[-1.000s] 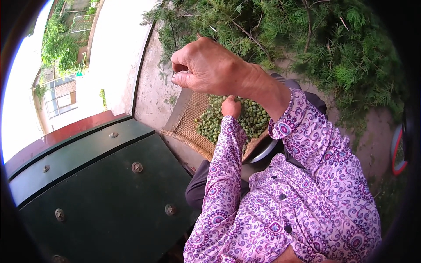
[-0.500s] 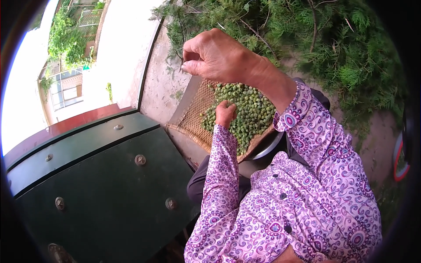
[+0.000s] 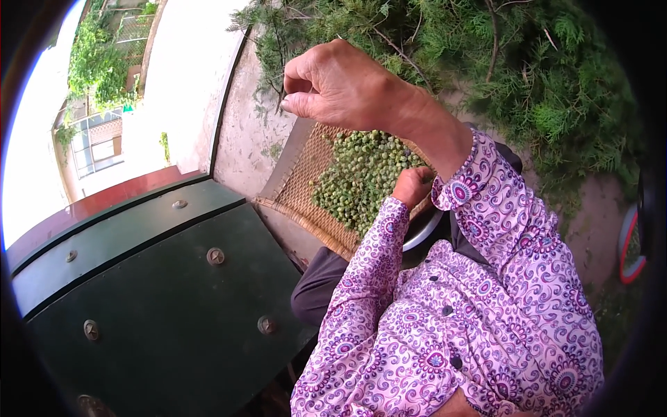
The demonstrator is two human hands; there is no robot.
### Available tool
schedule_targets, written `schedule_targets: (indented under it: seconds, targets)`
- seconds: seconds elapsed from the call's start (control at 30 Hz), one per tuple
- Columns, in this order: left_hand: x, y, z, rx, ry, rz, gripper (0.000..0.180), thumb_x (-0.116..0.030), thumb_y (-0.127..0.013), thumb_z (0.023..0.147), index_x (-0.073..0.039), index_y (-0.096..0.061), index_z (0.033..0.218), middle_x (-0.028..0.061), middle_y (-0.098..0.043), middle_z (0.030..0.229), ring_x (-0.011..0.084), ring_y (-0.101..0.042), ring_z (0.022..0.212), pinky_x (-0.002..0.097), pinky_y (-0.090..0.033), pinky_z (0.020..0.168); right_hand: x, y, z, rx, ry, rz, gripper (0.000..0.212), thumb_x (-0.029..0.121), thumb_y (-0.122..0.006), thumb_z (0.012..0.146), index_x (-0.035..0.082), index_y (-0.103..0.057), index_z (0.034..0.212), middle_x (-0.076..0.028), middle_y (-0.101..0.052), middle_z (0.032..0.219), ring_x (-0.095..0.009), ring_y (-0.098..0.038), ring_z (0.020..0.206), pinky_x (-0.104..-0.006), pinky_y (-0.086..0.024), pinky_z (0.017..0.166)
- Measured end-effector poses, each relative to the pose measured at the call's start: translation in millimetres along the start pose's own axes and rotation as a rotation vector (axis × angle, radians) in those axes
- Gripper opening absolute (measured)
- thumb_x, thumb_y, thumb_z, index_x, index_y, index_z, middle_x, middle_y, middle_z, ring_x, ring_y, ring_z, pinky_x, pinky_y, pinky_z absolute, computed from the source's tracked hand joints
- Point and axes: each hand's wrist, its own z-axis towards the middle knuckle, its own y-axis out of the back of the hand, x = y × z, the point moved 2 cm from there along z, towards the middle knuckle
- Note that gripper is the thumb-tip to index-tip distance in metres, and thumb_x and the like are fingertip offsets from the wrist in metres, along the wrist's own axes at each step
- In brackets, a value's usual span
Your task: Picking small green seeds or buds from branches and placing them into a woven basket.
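A woven basket tray (image 3: 286, 174) lies across my lap and holds many small round green cones or fruits (image 3: 361, 177). My left hand (image 3: 413, 186) is closed at the right side of the heap, close to the tray's edge. Its fingertips are hidden, so what it grips cannot be made out. Raised above the tray's far side is my right hand (image 3: 344, 83), its fingers curled in and its thumb brought toward them. Anything it pinches is too small or hidden to name.
Cut evergreen branches (image 3: 528, 90) cover the ground beyond and to the right. A dark green studded metal panel (image 3: 160, 299) stands at the left. Part of a metal basin (image 3: 425, 233) shows under the tray. A red-rimmed round object (image 3: 630, 243) is at the far right.
My left hand has moved right across the heap, from its middle to near the tray's right edge. My right hand stays raised in nearly the same pose.
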Motion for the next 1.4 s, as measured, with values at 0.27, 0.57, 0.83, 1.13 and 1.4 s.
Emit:
schedule_targets:
  seconds: [0.27, 0.57, 0.83, 1.13, 1.4]
  targets:
    - [13.2, 1.0, -4.9, -0.178, 0.088, -0.005, 0.016, -0.011, -0.064, 0.069, -0.001, -0.064, 0.082, 0.0134, -0.063, 0.069, 0.0169, -0.061, 0.063, 0.0294, -0.048, 0.061, 17.1, 3.8, 7.2, 0.145, -0.057, 0.045, 0.015, 0.016, -0.064, 0.077, 0.002, -0.062, 0.077, -0.010, -0.061, 0.066, -0.016, -0.059, 0.058, -0.0303, -0.048, 0.054]
    - [-5.2, 96.9, -119.8, -0.578, 0.376, 0.053, 0.009, -0.009, -0.062, 0.075, -0.002, -0.062, 0.081, 0.0018, -0.055, 0.057, 0.0081, -0.047, 0.041, 0.0231, -0.038, 0.038, 4.5, 6.0, 1.5, 0.151, -0.068, 0.025, 0.018, 0.018, -0.064, 0.077, 0.001, -0.060, 0.075, -0.011, -0.060, 0.064, -0.016, -0.059, 0.058, -0.0308, -0.048, 0.054]
    - [64.5, 77.0, -144.8, -0.661, 0.367, 0.240, 0.019, -0.015, -0.068, 0.074, -0.001, -0.060, 0.085, 0.0011, -0.054, 0.058, 0.0076, -0.044, 0.039, 0.0230, -0.034, 0.035, 11.1, 4.9, 2.1, 0.182, -0.094, 0.015, 0.020, 0.020, -0.064, 0.077, 0.000, -0.061, 0.077, -0.012, -0.060, 0.066, -0.017, -0.058, 0.059, -0.0312, -0.047, 0.055]
    - [54.9, 69.6, -129.3, -0.736, 0.297, 0.682, 0.023, -0.018, -0.063, 0.071, -0.002, -0.066, 0.087, 0.0175, -0.064, 0.074, 0.0268, -0.063, 0.068, 0.0350, -0.048, 0.065, 12.6, 37.5, 9.3, 0.307, -0.398, 0.052, 0.019, 0.018, -0.060, 0.078, 0.001, -0.062, 0.084, -0.014, -0.063, 0.074, -0.020, -0.058, 0.066, -0.0329, -0.047, 0.063]
    - [61.9, 81.2, -140.3, -0.842, 0.106, 0.724, 0.028, -0.016, -0.058, 0.077, 0.000, -0.063, 0.100, 0.0140, -0.065, 0.070, 0.0191, -0.062, 0.057, 0.0307, -0.049, 0.058, 11.2, 49.3, -1.9, 0.213, -0.367, 0.095, 0.021, 0.018, -0.059, 0.079, -0.002, -0.062, 0.085, -0.013, -0.063, 0.077, -0.018, -0.059, 0.070, -0.0310, -0.047, 0.064]
